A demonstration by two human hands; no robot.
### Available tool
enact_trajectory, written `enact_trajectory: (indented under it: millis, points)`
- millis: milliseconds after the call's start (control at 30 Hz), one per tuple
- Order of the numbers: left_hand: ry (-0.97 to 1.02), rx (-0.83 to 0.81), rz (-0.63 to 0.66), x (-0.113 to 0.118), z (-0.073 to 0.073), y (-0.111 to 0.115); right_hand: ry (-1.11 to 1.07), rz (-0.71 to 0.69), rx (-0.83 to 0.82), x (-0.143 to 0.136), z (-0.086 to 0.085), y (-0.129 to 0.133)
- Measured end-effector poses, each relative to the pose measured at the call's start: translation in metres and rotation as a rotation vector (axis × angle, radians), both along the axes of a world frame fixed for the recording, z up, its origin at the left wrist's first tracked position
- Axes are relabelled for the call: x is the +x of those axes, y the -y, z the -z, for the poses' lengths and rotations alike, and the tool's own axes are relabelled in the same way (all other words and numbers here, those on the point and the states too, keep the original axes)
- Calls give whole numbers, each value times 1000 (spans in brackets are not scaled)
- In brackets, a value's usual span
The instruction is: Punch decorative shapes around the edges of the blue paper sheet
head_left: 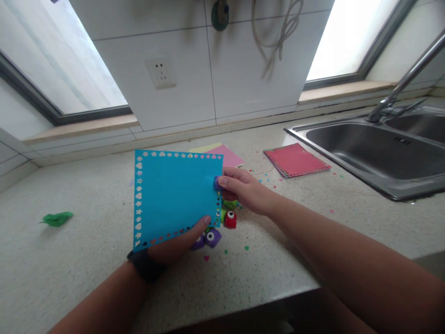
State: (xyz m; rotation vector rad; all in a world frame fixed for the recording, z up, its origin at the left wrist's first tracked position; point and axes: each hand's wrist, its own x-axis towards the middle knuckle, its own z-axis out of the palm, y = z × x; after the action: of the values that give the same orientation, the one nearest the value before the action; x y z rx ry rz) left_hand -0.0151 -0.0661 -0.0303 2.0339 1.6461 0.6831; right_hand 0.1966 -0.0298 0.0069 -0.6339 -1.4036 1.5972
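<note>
A blue sheet of paper is raised above the counter, with small star, heart and flower holes along its edges. My left hand grips it from below, thumb on its front near the lower right corner and fingers hidden behind. At its right edge, my right hand is closed on a small purple punch, which sits over the paper's edge. Under that corner lie a red punch, a purple punch and some green ones, partly covered by the sheet.
A stack of red-topped punched sheets lies right of centre, beside the steel sink and faucet. Behind the blue sheet are pink paper and yellow paper. A crumpled green piece lies at left. Small coloured cutouts dot the counter.
</note>
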Motion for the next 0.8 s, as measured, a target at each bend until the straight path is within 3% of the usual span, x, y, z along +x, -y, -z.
enact_trajectory:
  millis: [167, 400, 600, 800]
  points:
    - [-3, 9, -8, -4, 2, -2, -24, 52, 35, 6, 2, -5]
    - [110, -95, -26, 2, -10, -1, 15, 252, 74, 20, -2, -13]
    - [90, -53, -20, 3, -11, -4, 475, 379, 399, 35, -7, -16]
    - [39, -23, -18, 4, -22, -6, 969, 298, 680, 44, -8, -20]
